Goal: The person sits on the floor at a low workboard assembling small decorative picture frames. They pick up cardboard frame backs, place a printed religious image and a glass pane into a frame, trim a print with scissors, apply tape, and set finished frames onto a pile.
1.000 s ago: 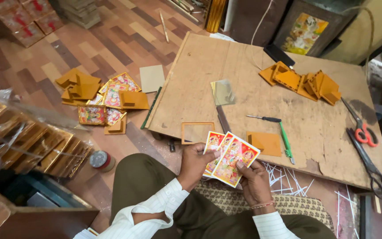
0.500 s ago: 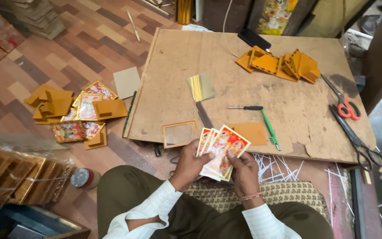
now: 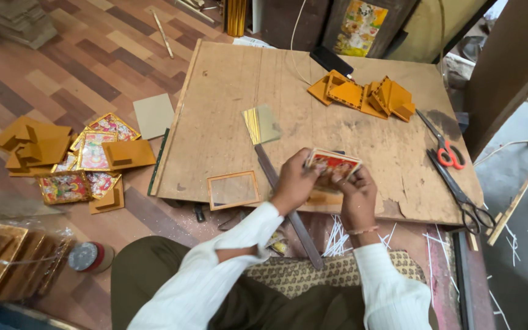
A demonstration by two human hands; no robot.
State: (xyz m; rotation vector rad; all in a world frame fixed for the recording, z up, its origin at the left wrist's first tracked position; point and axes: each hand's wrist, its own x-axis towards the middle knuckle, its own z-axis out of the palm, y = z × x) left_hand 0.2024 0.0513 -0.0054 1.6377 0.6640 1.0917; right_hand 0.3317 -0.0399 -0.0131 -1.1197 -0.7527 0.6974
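Both hands hold one stack of small red and orange printed picture cards [image 3: 333, 164] above the near edge of a brown wooden work board [image 3: 227, 104]. My left hand [image 3: 294, 182] grips the stack's left side, my right hand [image 3: 355, 194] its right side. The cards are squared together, edge-on to me. An empty small wooden picture frame [image 3: 233, 190] lies on the board just left of my left hand. A long dark metal ruler [image 3: 288, 214] runs under my left forearm. An orange backing piece lies partly hidden beneath my hands.
A pile of orange backing boards [image 3: 368, 95] sits at the board's far side, near a dark phone [image 3: 331, 61]. Red-handled scissors [image 3: 442, 146] and larger black scissors [image 3: 462, 195] lie at the right. A gold foil sheet [image 3: 261, 124] is mid-board. Framed pictures and orange backs [image 3: 74, 159] lie on the floor at the left.
The cards were fanned out in my hands; now they are gathered into one squared stack. My hands have risen a little over the board, covering the green-handled tool.
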